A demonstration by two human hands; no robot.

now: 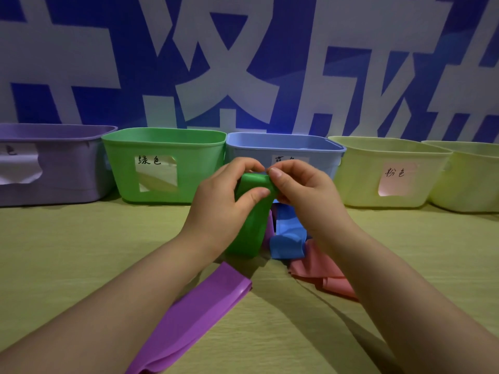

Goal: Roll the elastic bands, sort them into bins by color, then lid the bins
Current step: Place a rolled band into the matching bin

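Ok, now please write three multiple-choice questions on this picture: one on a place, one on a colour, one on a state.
1. Where does the purple band lie? A. in a bin B. on the table C. on the wall
2. The bin just left of the blue bin is: A. green B. yellow C. pink
3. The green band is: A. flat on the table B. rolled in a bin C. pinched by both hands
Answers: B, it lies flat on the table; A, the green bin stands there; C, the left hand and right hand grip its top.
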